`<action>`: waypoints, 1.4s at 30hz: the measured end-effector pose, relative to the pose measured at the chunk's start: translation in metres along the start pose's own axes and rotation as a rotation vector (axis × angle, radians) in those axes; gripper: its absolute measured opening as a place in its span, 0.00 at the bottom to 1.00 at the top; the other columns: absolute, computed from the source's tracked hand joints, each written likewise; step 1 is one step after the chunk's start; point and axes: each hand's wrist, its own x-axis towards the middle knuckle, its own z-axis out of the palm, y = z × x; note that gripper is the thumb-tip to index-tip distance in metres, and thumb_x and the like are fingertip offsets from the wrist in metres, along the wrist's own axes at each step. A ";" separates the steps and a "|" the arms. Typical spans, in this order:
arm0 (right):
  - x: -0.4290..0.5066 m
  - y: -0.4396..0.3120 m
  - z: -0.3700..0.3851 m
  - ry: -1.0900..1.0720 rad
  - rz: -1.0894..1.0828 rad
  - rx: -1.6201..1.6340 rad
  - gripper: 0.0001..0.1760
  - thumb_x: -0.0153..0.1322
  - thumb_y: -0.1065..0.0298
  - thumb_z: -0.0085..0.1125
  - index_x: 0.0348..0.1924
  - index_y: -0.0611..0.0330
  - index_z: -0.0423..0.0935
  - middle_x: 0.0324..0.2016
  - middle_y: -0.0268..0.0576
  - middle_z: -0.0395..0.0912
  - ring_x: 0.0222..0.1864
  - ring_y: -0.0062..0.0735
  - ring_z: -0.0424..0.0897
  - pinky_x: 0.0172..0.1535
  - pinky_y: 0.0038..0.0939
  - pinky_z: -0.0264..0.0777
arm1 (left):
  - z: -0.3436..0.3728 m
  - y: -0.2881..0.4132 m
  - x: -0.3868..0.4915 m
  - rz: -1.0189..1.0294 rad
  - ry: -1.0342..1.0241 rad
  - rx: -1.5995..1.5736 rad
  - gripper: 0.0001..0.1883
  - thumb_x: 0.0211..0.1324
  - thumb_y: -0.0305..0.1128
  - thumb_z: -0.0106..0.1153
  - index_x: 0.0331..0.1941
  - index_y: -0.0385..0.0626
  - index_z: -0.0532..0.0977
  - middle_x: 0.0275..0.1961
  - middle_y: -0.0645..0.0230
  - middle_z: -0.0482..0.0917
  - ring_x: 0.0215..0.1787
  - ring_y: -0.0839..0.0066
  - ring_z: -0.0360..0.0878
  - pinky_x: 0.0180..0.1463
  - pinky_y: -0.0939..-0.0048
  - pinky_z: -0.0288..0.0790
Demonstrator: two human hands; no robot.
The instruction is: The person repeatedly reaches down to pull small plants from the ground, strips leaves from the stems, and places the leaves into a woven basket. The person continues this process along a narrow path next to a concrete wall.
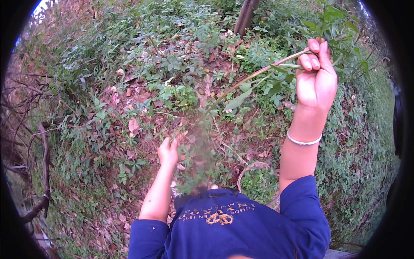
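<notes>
My right hand [315,73], raised at the upper right with a light bangle [304,138] on its forearm, grips leafy green plant stems. One long reddish-green stem [255,73] slants down and left from the fingers, blurring near the middle of the view. Leaves [343,29] of the held plants spread above and right of the hand. Lower and left of centre, my left hand [168,152] has thumb and finger pinched upward around what looks like a small bit of plant; the blur there hides what it is.
A slim tree trunk [246,16] rises at the top. Bare crooked branches [46,162] stand at the left. Low weeds [181,97] and dry fallen leaves [133,125] cover the ground. A looped dry vine [254,165] lies near my shoes.
</notes>
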 end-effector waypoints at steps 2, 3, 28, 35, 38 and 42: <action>0.002 -0.003 -0.003 -0.053 -0.015 0.024 0.08 0.69 0.71 0.38 0.34 0.68 0.62 0.25 0.39 0.61 0.17 0.16 0.57 0.21 0.18 0.55 | 0.003 -0.007 -0.024 -0.461 -0.169 -0.548 0.05 0.54 0.29 0.45 0.33 0.43 0.70 0.26 0.71 0.75 0.25 0.80 0.74 0.24 0.78 0.67; 0.002 -0.003 -0.005 -0.037 0.003 0.007 0.07 0.69 0.70 0.38 0.33 0.66 0.62 0.25 0.38 0.62 0.17 0.16 0.57 0.21 0.18 0.55 | 0.010 -0.004 -0.035 -0.500 -0.248 -0.671 0.06 0.53 0.29 0.45 0.36 0.46 0.69 0.26 0.74 0.74 0.20 0.84 0.70 0.20 0.82 0.64; -0.064 0.001 -0.060 0.086 0.549 -0.305 0.10 0.65 0.68 0.49 0.35 0.66 0.68 0.22 0.40 0.70 0.14 0.16 0.62 0.17 0.18 0.58 | -0.012 -0.037 -0.036 -0.641 -0.124 -0.842 0.07 0.57 0.31 0.39 0.37 0.43 0.64 0.24 0.68 0.71 0.19 0.75 0.70 0.13 0.78 0.60; -0.110 0.048 -0.059 0.013 0.859 -0.525 0.08 0.64 0.70 0.51 0.35 0.65 0.70 0.25 0.39 0.72 0.18 0.18 0.68 0.20 0.22 0.64 | 0.004 0.123 -0.040 0.108 -0.366 -1.082 0.11 0.50 0.29 0.53 0.39 0.41 0.69 0.26 0.72 0.70 0.18 0.84 0.66 0.19 0.85 0.62; -0.127 0.061 -0.055 -0.103 0.727 -0.354 0.09 0.65 0.71 0.47 0.36 0.67 0.68 0.25 0.38 0.71 0.23 0.27 0.73 0.28 0.26 0.70 | 0.009 0.148 -0.041 0.130 -0.390 -0.955 0.11 0.51 0.28 0.52 0.39 0.40 0.68 0.29 0.70 0.71 0.21 0.83 0.68 0.23 0.84 0.64; -0.124 0.067 -0.065 0.165 0.856 -0.388 0.09 0.66 0.68 0.46 0.36 0.64 0.69 0.27 0.35 0.71 0.19 0.20 0.69 0.22 0.19 0.65 | 0.017 0.144 -0.050 0.495 -0.268 -0.858 0.10 0.52 0.28 0.51 0.39 0.39 0.67 0.34 0.65 0.73 0.23 0.82 0.69 0.24 0.83 0.65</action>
